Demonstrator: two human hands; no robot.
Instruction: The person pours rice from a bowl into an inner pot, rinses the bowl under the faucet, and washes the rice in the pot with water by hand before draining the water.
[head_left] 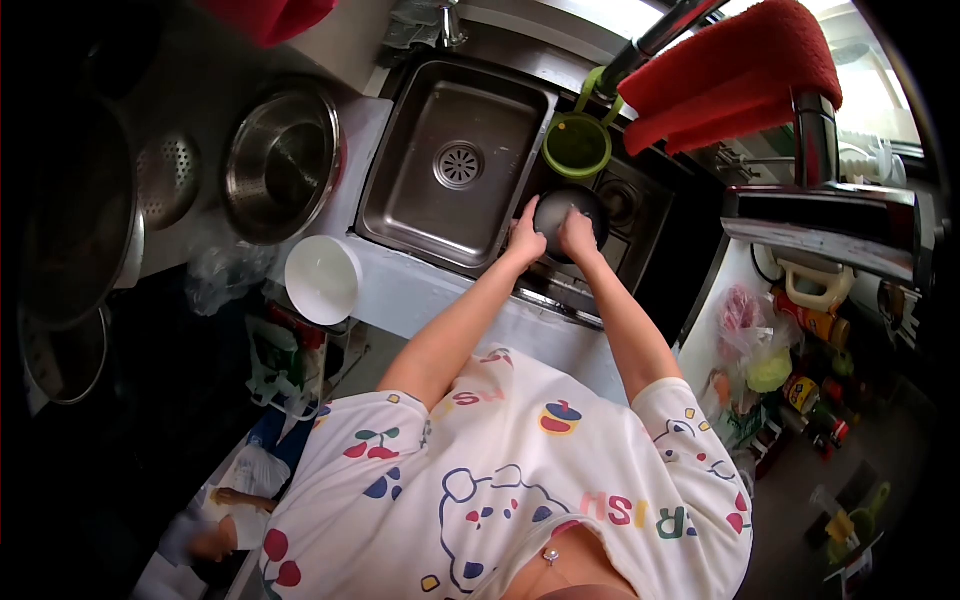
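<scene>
A small dark round bowl [553, 210] is over the right basin of the sink. My left hand [527, 241] grips its near left rim, thumb and fingers against the edge. Inside the bowl, my right hand [577, 236] is closed with the fingers pointing down; whatever they may hold is hidden. Just beyond the bowl hangs a green strainer-like container [577, 145] by its strap, close to the faucet [640, 60]. Left of my hands lies the left steel basin [415, 150] with its drain.
On the left counter are a white bowl [323, 280], a steel basin [285, 165] and a perforated steel piece [168, 180]. A red towel [735, 75] hangs at upper right. Bottles [800, 392] and plastic bags [745, 320] stand on the right. Another person [225, 520] is at lower left.
</scene>
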